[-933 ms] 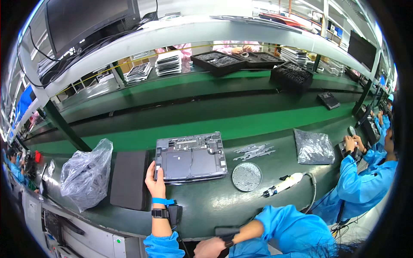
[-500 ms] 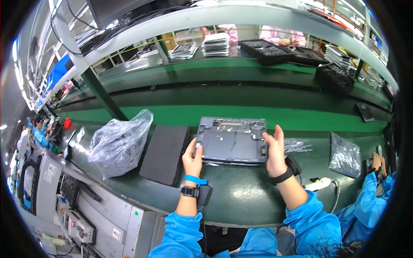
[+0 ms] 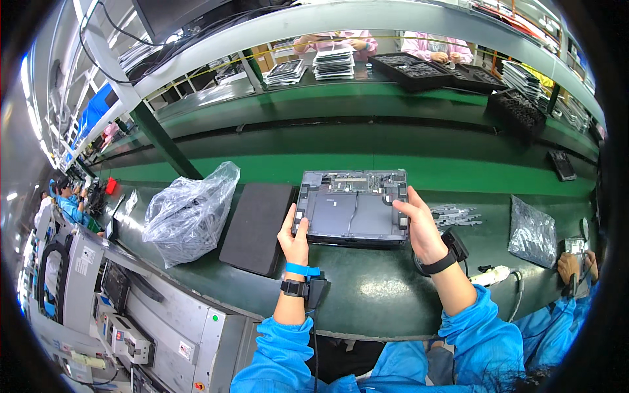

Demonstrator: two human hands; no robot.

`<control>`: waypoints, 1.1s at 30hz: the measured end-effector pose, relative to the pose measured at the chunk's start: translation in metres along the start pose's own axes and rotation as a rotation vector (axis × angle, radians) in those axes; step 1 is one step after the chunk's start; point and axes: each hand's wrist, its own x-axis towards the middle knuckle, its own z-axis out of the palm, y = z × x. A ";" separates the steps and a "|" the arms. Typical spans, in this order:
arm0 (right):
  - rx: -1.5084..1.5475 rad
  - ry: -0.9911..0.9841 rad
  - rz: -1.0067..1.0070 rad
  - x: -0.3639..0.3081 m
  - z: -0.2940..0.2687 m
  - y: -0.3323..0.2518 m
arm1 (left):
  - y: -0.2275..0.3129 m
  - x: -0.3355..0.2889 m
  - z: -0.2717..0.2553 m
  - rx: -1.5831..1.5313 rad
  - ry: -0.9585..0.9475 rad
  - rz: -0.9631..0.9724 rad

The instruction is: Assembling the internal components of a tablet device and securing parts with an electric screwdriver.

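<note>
Running beneath shelving, green workbench [image 3: 367, 295] carries an opened laptop base [image 3: 352, 208].

Matt grey metal and plastic are showing inside the opened laptop base [image 3: 352, 208], lying on a smooth, slightly glossy green bench top [image 3: 367, 288] beside a matt black foam pad [image 3: 257, 226] and a crinkled, shiny clear plastic bag [image 3: 190, 213].

Open grey laptop base [image 3: 352, 208], internals up, flat on green bench, front edge slightly raised
</note>
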 end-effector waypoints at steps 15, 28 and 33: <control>0.024 -0.068 0.225 0.055 -0.078 0.086 | -0.054 0.008 0.006 0.269 0.009 0.044; -0.054 0.083 0.137 0.062 -0.050 0.099 | -0.045 0.006 0.001 0.148 0.073 -0.008; -0.220 -0.048 -0.603 0.006 0.005 0.080 | -0.054 0.013 -0.001 0.078 0.049 0.053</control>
